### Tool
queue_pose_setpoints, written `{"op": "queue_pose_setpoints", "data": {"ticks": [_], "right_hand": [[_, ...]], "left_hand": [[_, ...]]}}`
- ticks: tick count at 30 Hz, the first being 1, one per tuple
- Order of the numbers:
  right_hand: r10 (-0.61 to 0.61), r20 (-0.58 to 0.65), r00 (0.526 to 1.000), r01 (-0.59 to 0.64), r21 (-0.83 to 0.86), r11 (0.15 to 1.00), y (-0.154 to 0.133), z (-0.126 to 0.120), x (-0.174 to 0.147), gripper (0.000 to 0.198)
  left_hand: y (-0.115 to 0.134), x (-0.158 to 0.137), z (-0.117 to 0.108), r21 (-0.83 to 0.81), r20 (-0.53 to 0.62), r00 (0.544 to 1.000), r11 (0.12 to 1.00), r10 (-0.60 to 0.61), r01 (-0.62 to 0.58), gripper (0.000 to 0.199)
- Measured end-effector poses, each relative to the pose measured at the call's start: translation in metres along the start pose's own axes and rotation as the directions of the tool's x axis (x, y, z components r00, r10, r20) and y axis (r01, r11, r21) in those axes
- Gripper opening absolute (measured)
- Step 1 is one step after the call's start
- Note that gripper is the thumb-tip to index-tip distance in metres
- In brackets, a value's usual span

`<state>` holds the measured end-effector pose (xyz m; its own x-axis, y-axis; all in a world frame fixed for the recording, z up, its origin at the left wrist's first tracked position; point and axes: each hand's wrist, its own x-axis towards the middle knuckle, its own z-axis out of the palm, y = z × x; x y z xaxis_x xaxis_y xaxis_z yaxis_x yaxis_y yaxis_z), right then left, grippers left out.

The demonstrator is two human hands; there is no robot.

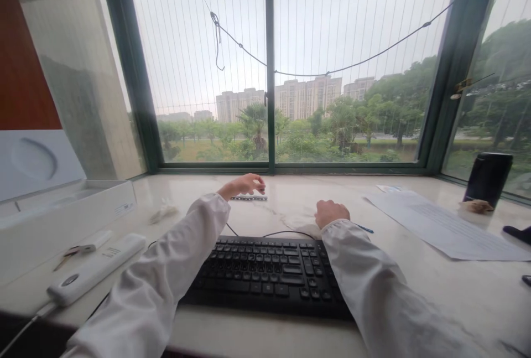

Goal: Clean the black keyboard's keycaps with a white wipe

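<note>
My left hand (246, 185) reaches past the keyboard toward the window. Its thumb and fingers are pinched together at a small dark bit that I cannot make out. Just under it on the white surface lies a narrow row of small dark pieces (249, 198). Beyond the keyboard's upper right corner, my right hand (331, 213) is curled closed; whatever it may hold is hidden. A thin blue stick (365, 228) shows beside the right wrist. The black keyboard (265, 269) lies between my forearms, its right side partly covered by my right sleeve.
On the left are a white power strip (99, 269), keys (70, 253) and an open white box (66, 219). Printed paper (448, 222) lies at right, with a dark phone (488, 181) propped upright behind it. A black cable (290, 232) runs behind the keyboard.
</note>
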<state>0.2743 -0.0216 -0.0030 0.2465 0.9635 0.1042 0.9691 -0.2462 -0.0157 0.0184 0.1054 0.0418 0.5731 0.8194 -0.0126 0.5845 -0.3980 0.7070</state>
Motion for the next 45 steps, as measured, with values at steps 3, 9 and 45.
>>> {"op": "queue_pose_setpoints", "data": {"ticks": [3, 9, 45], "right_hand": [[-0.033, -0.042, 0.999, 0.034, 0.020, 0.999, 0.000, 0.000, 0.000, 0.030], [-0.133, -0.340, 0.931, 0.299, 0.499, 0.813, -0.008, 0.001, 0.001, 0.029], [-0.372, -0.103, 0.923, -0.115, 0.846, -0.520, -0.069, 0.007, -0.035, 0.037]], "left_hand": [[0.022, -0.031, 0.025, -0.113, 0.005, 0.995, 0.989, 0.097, -0.096, 0.045], [0.044, -0.080, 0.058, -0.602, 0.059, 0.980, 0.790, 0.188, -0.116, 0.045], [0.029, -0.082, 0.097, -0.259, -0.565, 0.777, 0.835, 0.277, -0.486, 0.028]]}}
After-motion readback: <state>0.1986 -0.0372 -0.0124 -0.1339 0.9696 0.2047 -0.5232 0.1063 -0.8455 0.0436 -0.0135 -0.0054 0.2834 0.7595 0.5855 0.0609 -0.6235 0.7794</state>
